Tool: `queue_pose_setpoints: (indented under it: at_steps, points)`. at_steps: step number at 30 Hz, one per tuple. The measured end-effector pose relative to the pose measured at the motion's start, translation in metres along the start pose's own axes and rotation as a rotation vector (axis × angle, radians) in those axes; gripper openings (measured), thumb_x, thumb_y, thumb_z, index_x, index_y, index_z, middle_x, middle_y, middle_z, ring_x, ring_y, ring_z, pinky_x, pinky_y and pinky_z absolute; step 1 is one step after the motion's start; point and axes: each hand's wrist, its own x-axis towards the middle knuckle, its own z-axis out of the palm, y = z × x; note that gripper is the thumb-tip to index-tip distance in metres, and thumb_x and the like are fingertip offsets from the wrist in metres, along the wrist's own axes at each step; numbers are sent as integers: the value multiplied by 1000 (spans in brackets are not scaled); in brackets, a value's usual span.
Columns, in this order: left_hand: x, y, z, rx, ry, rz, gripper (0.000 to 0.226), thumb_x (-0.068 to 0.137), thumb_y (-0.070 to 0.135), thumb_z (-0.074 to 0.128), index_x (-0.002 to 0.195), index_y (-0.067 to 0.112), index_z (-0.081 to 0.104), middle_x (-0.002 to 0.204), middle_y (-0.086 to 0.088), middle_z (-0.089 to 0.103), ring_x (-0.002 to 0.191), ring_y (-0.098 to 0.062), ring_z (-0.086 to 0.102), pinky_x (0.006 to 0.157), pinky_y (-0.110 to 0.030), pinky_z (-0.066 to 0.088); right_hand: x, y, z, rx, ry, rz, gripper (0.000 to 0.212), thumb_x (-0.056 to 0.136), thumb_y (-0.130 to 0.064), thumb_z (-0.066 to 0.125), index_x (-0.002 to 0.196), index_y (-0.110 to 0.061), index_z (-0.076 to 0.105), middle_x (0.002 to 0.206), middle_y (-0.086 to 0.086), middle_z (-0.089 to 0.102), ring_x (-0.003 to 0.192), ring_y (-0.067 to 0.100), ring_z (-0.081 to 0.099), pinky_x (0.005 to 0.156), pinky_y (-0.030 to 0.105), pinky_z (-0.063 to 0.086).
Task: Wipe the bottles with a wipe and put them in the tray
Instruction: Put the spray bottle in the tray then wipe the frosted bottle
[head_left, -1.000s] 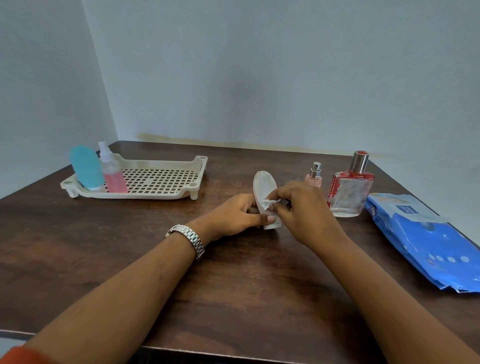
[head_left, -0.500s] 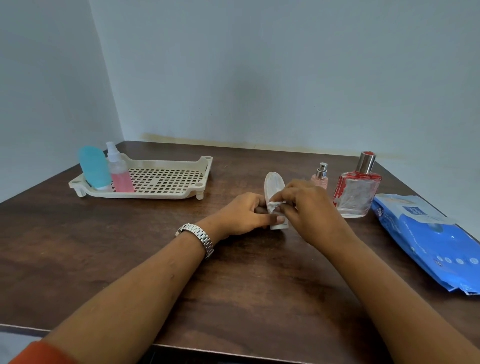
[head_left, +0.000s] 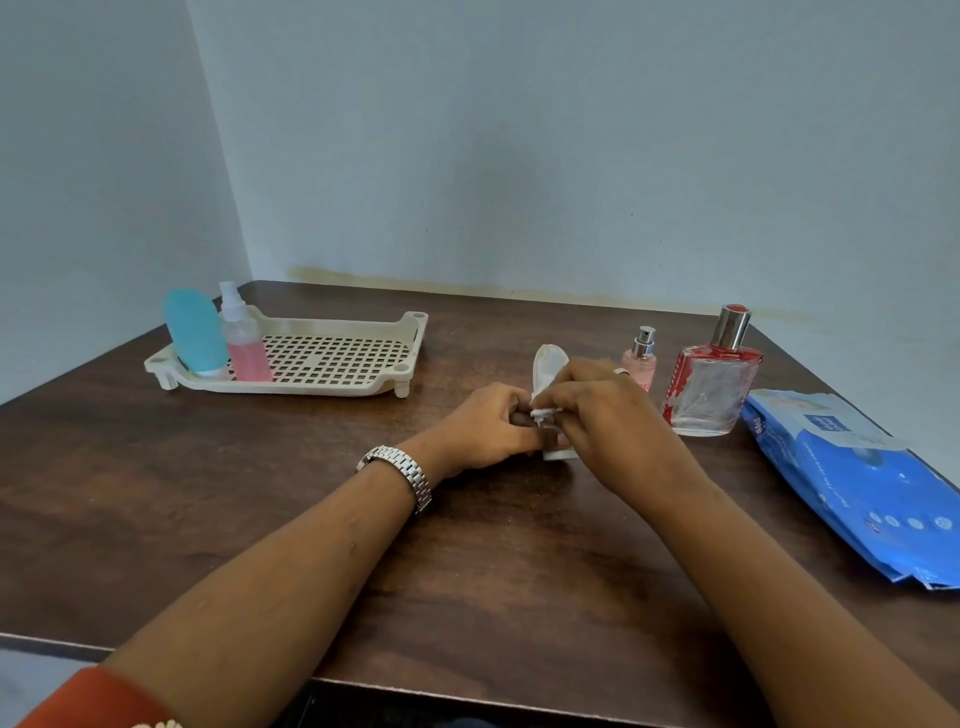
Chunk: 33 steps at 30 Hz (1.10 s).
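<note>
1. My left hand (head_left: 488, 426) is curled round the lower part of the white bottle (head_left: 549, 364) and holds it upright on the table (head_left: 260, 493), near the middle.
2. My right hand (head_left: 602, 415) pinches a small crumpled wipe (head_left: 543, 413) against the side of that bottle, fingers bent close over it.
3. Both hands meet at the bottle; its rounded top shows above my fingers and its base just below them.
4. The tray (head_left: 291, 387) sits far left on the table, well apart from my hands.
5. A blue bottle (head_left: 195, 330) and a pink spray bottle (head_left: 247, 348) stand side by side at the tray's left end.
6. Just beyond my right hand stands a small pink perfume bottle (head_left: 641, 358); to its right is a square glass bottle (head_left: 711, 384) with red trim.
7. A blue wipes pack (head_left: 857, 483) lies flat at the right edge.
8. A metal watch (head_left: 402, 470) is on my left wrist.
</note>
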Motion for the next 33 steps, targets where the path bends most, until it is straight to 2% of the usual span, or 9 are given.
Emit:
queue_pose_setpoints:
  at_steps: [5,8,11,12,17,20,24,28,33]
  points:
    - [1,-2,1,-37,10,0,23,81,26,75,91,6,70,78,-12,68,67,-25,57,72,-35,45,5,2,-2,24,25,35,25,74,0,70,97,-11,73,94,3,61,87,20,56,72,32,48]
    - [2,-2,2,-34,15,16,22,81,23,76,97,9,71,85,-6,74,72,-17,65,75,-30,51,12,3,0,-6,86,64,29,70,3,72,97,-8,72,98,7,61,88,21,58,73,28,46]
    - [1,-2,2,-27,49,19,6,82,14,74,79,14,68,67,6,68,59,-3,59,62,-18,45,12,-1,3,14,51,13,27,74,3,69,99,-6,72,101,7,60,94,24,56,76,27,45]
    - [2,-4,2,-22,63,21,15,82,13,73,71,15,63,58,10,62,51,-1,53,56,-14,40,9,-3,3,14,26,-10,24,77,1,66,99,-7,73,102,6,59,95,24,54,75,28,46]
    - [2,-4,3,-25,54,22,25,81,21,75,64,15,57,56,2,51,50,-7,41,54,-22,34,-1,-3,-1,27,-53,10,22,86,-4,58,102,-11,73,99,4,59,92,21,51,76,35,48]
    - [2,-4,2,-62,29,16,20,78,30,78,81,11,71,68,-11,65,61,-17,56,65,-30,44,2,5,0,38,8,73,24,82,0,62,98,-12,74,95,3,61,89,21,55,76,34,48]
    - [3,-6,0,-71,-10,-4,33,79,28,77,105,9,71,95,-6,75,92,-22,70,94,-42,52,7,10,3,90,144,172,23,82,0,61,94,-14,73,97,2,64,90,14,54,73,18,35]
    - [2,-5,-4,-125,-58,-18,27,83,19,74,107,7,70,93,-3,75,90,-15,71,88,-27,52,4,7,3,125,130,156,23,80,2,62,90,-15,74,94,1,66,81,6,50,69,4,32]
    - [4,-8,-9,-186,-141,-50,31,86,11,68,117,6,64,114,-9,70,108,-19,66,100,-31,48,0,18,1,154,86,205,21,79,0,66,91,-17,74,93,-2,66,78,1,49,66,3,33]
